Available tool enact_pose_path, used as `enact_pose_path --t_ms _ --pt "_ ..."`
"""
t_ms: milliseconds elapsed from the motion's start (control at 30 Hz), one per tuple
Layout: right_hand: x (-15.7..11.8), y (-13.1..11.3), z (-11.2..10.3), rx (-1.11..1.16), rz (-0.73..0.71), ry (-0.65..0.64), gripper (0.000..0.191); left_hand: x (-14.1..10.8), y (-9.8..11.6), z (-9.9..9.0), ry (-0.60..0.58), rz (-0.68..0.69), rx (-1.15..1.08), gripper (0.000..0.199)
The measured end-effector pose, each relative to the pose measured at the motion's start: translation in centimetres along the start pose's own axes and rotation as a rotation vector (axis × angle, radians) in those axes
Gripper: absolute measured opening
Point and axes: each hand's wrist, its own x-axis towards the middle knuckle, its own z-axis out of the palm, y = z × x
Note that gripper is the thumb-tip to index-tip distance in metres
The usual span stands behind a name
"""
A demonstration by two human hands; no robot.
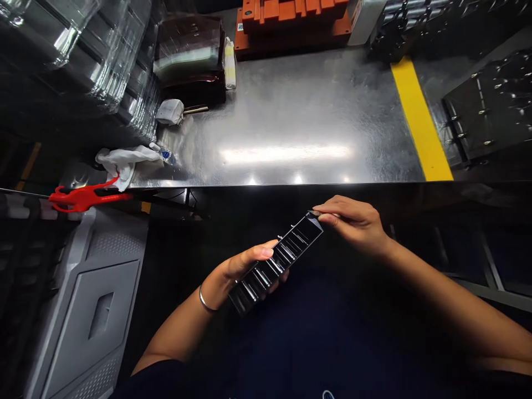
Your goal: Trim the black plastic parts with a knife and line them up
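Note:
My left hand (260,260) is closed around a long black glossy part (276,263) with a row of crosswise ribs. Thumb on top and fingers underneath, it holds the part at a slant in front of my body, below the table edge. My right hand (355,221) pinches a small thin blade-like tool (316,213) between thumb and fingers. The tool's tip is at the upper right corner of the black part; most of it is hidden by the fingers. Small pins stick out along the part's upper side.
A metal table (291,122) with a yellow stripe (419,116) lies ahead. On it stand an orange block (291,27), a dark brown bin (189,55), and a white cloth (128,160). Red-handled pliers or snips (83,198) hang at left, above a grey case (93,321). Wrapped trays (83,61) are stacked at left.

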Motion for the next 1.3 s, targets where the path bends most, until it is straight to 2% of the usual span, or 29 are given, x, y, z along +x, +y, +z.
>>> enact_pose_path --t_ms 67,100,200,433,533,633,733,833,900,1000,1100,1200,1300 --pt "-0.6 -0.3 1.2 -0.036 0.105 0.131 0.017 0.5 0.1 0.1 0.109 0.091 0.094 0.054" --pt "-0.8 -0.5 1.6 -0.072 0.133 0.156 0.018 0.8 0.1 0.0 0.162 0.13 0.149 0.055" --pt "-1.1 -1.3 2.0 -0.187 0.113 0.137 0.019 1.2 0.1 0.0 0.257 0.191 0.274 0.064" --pt "-1.3 -1.7 1.6 -0.337 0.04 0.06 0.019 1.3 0.6 0.9 0.292 0.19 0.356 0.075" --pt "-1.4 -1.6 1.4 -0.385 0.005 0.009 0.021 1.5 0.6 0.7 0.299 0.205 0.366 0.074" --pt "-1.0 -1.6 0.8 -0.326 -0.034 -0.021 0.024 2.0 0.3 0.3 0.334 0.231 0.296 0.07" --pt "-0.4 -1.8 -0.1 -0.321 -0.079 0.018 0.024 2.6 -0.1 0.0 0.526 0.312 0.308 0.068" --pt "0.0 -1.9 -0.7 -0.462 -0.154 -0.025 0.031 2.7 -0.7 -0.1 0.773 0.523 0.582 0.062" --pt "0.0 -2.0 -0.9 -0.548 -0.193 -0.074 0.04 2.6 -1.2 -0.2 0.838 0.648 0.775 0.056" --pt "-0.2 -2.1 -1.1 -0.593 -0.225 -0.152 0.047 2.3 -1.8 -0.5 0.822 0.775 0.959 0.051" --pt "-0.2 -2.3 -1.4 -0.568 -0.289 -0.238 0.046 2.2 -2.0 -1.0 0.73 0.849 1.037 0.045" --pt "-0.2 -2.4 -1.7 -0.536 -0.381 -0.249 0.048 2.1 -2.0 -1.3 0.639 0.847 1.025 0.044" --pt "-0.2 -2.5 -1.9 -0.523 -0.375 -0.233 0.049 2.0 -1.8 -1.3 0.599 0.782 0.955 0.045"
